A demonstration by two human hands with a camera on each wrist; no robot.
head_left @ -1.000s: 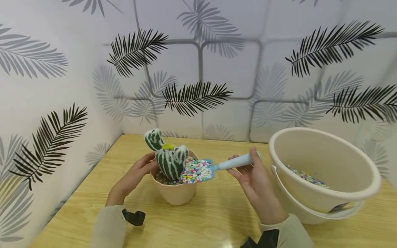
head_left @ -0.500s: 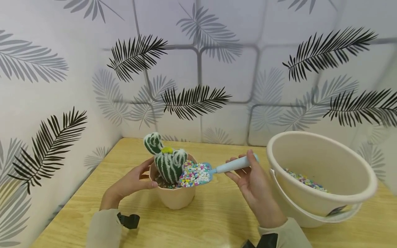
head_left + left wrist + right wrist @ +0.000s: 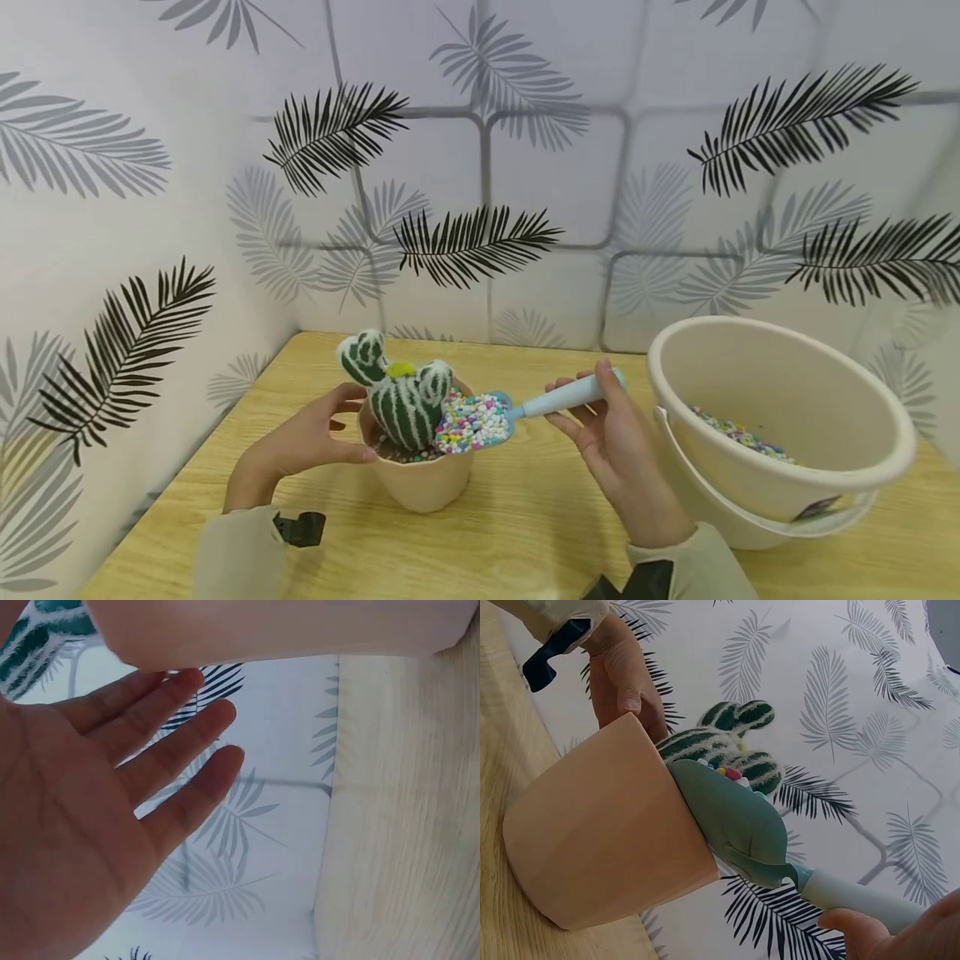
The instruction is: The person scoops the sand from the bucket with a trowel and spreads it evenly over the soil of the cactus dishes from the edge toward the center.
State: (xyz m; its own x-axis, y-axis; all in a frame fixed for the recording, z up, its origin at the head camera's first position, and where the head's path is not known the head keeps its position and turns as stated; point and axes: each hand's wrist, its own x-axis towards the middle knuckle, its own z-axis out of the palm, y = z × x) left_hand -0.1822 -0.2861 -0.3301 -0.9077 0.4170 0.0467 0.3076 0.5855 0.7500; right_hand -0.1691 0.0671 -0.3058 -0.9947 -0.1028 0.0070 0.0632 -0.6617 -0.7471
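Note:
A green and white striped cactus [image 3: 402, 398] stands in a peach pot [image 3: 423, 485] on the wooden table, leaning left. My left hand [image 3: 337, 427] cups the pot's left side, thumb at the front wall, fingers straight towards the back rim. In the left wrist view the left hand [image 3: 112, 802] shows a flat palm beside the pot [image 3: 285, 630]. My right hand [image 3: 592, 408] grips the pale blue handle [image 3: 567, 395] of a scoop [image 3: 472, 421] heaped with coloured pebbles. Its blade rests over the pot's right rim, against the cactus. The right wrist view shows the scoop [image 3: 735, 821], pot [image 3: 607, 840] and cactus [image 3: 720, 742].
A large cream bucket [image 3: 840, 487] stands at the right of the table [image 3: 525, 533], tilted towards me, with coloured pebbles [image 3: 738, 437] in its bottom. Leaf-patterned walls close the table in at the back and left.
The cactus has tipped further to the left. My left hand has shifted so the thumb lies on the pot's front. The loaded scoop stays over the pot's right rim.

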